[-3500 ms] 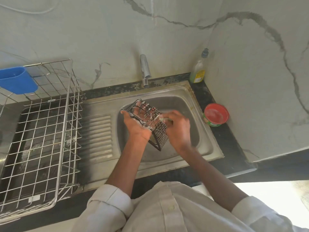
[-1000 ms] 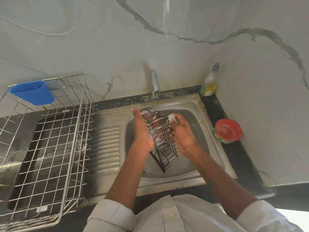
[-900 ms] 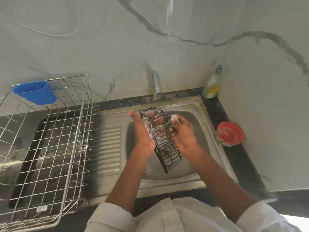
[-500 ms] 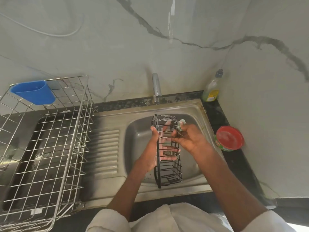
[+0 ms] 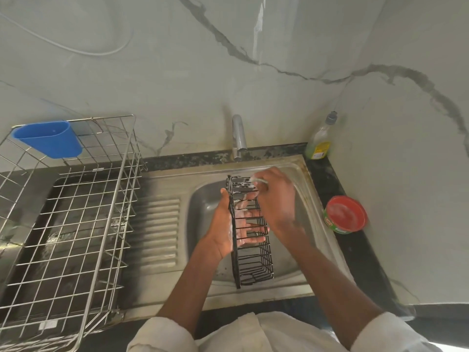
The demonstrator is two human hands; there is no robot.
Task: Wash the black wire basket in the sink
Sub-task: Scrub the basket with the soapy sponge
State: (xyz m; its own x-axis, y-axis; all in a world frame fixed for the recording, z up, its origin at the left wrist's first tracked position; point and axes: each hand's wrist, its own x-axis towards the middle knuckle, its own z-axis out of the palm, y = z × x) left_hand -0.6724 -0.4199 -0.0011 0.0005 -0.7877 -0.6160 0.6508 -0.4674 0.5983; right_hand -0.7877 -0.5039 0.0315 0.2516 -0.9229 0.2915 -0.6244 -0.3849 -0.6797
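The black wire basket [image 5: 253, 260] is long and narrow, held lengthwise over the steel sink [image 5: 203, 199], its near end above the sink's front rim. My left hand [image 5: 225, 224] reaches inside it, soapy fingers spread flat against the wires. My right hand [image 5: 276, 199] is at the basket's far end, pinching a pale scrubber [image 5: 256, 179] against the top wires.
The tap [image 5: 238, 135] stands behind the sink. A dish soap bottle [image 5: 320, 141] is at the back right and a red tub [image 5: 345, 215] sits on the right counter. A steel wire dish rack [image 5: 83, 212] with a blue cup [image 5: 49, 139] fills the left side.
The basket turned from tilted to lengthwise, pointing toward me. My left hand went inside it with fingers spread. My right hand with the scrubber moved up to the far end.
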